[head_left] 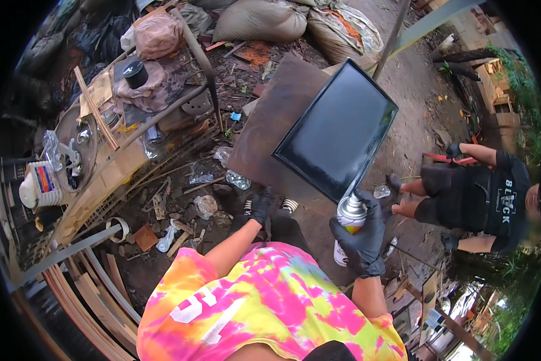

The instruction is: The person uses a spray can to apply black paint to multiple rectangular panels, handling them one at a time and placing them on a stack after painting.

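My right hand (365, 237), in a black glove, is wrapped round a spray can (350, 212) with a silver top. The can is beside the near corner of a glossy black rectangular panel (340, 129) with a raised rim. Beneath the panel, a brown flat board (264, 129) sticks out to the left. My left hand (261, 206), also gloved in black, is low by my leg near the board's near edge. Its fingers blend into the dark ground, so I cannot make out whether they hold anything.
Left stands a cluttered metal-framed table (156, 129) with a white jug (40, 185). Full sacks (261, 21) lie at the back. Wood scraps and plastic bottles (237, 179) litter the ground. Another person (472, 192) in dark clothes stands at the right.
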`<action>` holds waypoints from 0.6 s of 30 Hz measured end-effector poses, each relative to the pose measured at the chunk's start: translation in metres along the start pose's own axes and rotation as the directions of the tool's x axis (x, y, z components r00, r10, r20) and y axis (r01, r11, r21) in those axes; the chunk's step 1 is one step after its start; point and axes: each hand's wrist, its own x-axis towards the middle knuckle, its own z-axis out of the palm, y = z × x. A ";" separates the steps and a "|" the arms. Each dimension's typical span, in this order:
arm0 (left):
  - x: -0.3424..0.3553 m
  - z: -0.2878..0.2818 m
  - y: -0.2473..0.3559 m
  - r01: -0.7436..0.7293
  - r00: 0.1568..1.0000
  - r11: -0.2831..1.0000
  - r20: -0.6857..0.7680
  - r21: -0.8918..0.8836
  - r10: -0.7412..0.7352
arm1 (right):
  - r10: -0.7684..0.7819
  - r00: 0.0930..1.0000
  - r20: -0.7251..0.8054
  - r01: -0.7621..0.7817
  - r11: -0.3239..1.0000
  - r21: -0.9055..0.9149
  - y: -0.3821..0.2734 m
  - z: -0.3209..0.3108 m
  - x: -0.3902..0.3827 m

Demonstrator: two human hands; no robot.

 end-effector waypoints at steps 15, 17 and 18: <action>-0.039 0.023 -0.022 0.134 0.982 0.653 0.012 -0.745 -0.188 | -0.034 0.997 0.071 0.051 0.964 -0.262 0.020 -0.002 0.033; -0.042 0.027 -0.022 0.175 0.981 0.642 0.075 -0.746 -0.181 | -0.075 0.995 0.066 0.092 0.946 -0.311 0.024 0.001 0.058; -0.043 0.028 -0.022 0.223 0.970 0.658 0.098 -0.719 -0.222 | -0.083 0.995 0.053 0.096 0.938 -0.333 0.025 0.003 0.071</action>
